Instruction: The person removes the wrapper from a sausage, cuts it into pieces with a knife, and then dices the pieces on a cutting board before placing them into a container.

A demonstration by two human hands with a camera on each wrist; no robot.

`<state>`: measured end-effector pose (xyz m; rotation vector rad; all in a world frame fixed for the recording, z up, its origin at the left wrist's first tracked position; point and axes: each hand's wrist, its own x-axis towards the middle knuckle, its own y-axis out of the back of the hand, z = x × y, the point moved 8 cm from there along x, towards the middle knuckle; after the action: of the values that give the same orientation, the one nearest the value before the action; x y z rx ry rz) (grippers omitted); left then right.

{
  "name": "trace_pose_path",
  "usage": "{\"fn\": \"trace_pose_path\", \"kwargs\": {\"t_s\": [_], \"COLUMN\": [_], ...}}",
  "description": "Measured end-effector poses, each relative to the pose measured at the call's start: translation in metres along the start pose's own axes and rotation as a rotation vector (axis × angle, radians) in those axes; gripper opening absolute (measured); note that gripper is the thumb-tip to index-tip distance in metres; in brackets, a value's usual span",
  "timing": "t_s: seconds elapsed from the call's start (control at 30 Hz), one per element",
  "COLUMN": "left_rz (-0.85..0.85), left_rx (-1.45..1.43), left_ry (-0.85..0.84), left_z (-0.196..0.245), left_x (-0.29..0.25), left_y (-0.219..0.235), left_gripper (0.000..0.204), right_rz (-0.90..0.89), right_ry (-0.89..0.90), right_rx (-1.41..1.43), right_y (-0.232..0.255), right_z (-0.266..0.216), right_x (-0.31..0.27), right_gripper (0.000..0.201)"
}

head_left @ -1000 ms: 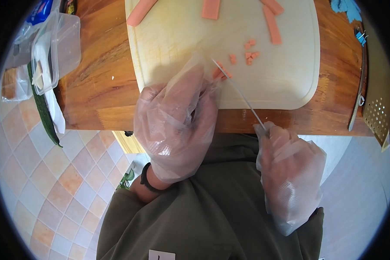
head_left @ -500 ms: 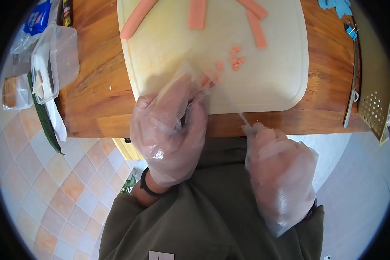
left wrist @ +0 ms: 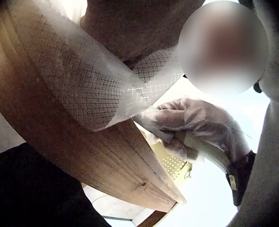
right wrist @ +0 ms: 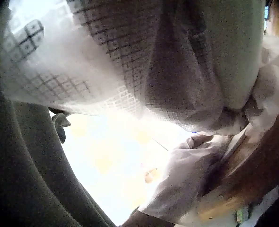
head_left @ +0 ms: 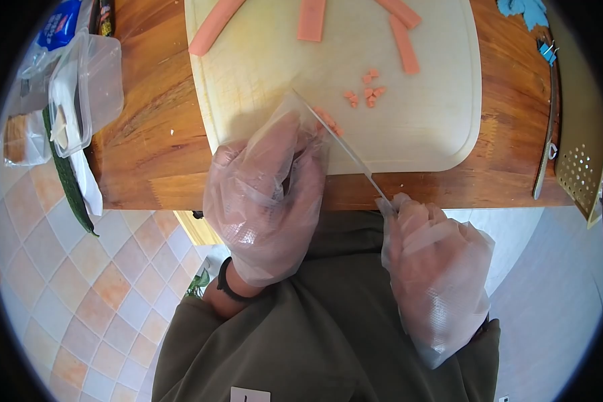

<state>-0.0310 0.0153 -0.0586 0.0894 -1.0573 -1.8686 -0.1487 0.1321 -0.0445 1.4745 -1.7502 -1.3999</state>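
In the head view, the left hand point(head_left: 264, 201), in a clear plastic glove, has its curled fingers at the front edge of a cream cutting board point(head_left: 422, 127), pinching small pink sticks point(head_left: 331, 123) that are partly hidden by fingers and blade. The right hand point(head_left: 439, 281), also gloved, grips a knife; the thin blade point(head_left: 348, 149) slants up-left across the board beside the left fingertips, and the handle is hidden in the hand. Small pink bits point(head_left: 370, 100) lie right of the blade. Long pink strips point(head_left: 404, 47) lie farther back. In the left wrist view, the right hand point(left wrist: 191, 123) shows.
At the left are a clear plastic container point(head_left: 104, 80), a cucumber point(head_left: 67, 181) over the table edge, and a blue packet point(head_left: 59, 25). On the right stand a perforated gold-coloured tray point(head_left: 579, 154), a long thin tool point(head_left: 547, 151) and a blue cloth point(head_left: 526, 10).
The blade, blurred half a second ago, now shows sharply, slanting by the left fingertips. The pink bit left of the small pile now appears as several separate bits. Both hands keep their grips.
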Motion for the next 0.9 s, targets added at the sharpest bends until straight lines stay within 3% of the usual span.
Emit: {"fn": "trace_pose_path", "kwargs": {"t_s": [0.17, 0.23, 0.33, 0.43, 0.57, 0.63, 0.9], "left_rz": [0.003, -0.003, 0.017, 0.003, -0.008, -0.012, -0.032], "left_rx": [0.007, 0.066, 0.086, 0.068, 0.043, -0.024, -0.049], "left_ry": [-0.022, -0.056, -0.056, -0.038, -0.009, 0.024, 0.031], "left_z": [0.001, 0.004, 0.005, 0.004, 0.002, -0.003, -0.003], "left_x": [0.002, 0.003, 0.004, 0.004, 0.0, -0.002, -0.002], "left_y": [0.0, 0.001, 0.001, 0.001, 0.0, -0.001, 0.0], "left_gripper": [0.047, 0.047, 0.047, 0.048, 0.048, 0.049, 0.049], "right_rz": [-0.022, -0.089, 0.006, 0.034, 0.029, -0.115, -0.13], "right_ry": [0.006, -0.11, -0.026, -0.101, -0.012, -0.172, -0.154], "right_rx": [-0.039, -0.016, -0.052, -0.002, -0.002, 0.135, 0.072], "right_y": [0.007, 0.006, 0.002, 0.001, 0.009, 0.004, 0.002], "right_z": [-0.006, -0.004, -0.003, 0.0, -0.007, 0.0, -0.003], "right_x": [0.005, 0.007, 0.005, 0.005, 0.004, 0.003, 0.003], "right_gripper": [0.016, 0.013, 0.011, 0.013, 0.018, 0.011, 0.006]}}
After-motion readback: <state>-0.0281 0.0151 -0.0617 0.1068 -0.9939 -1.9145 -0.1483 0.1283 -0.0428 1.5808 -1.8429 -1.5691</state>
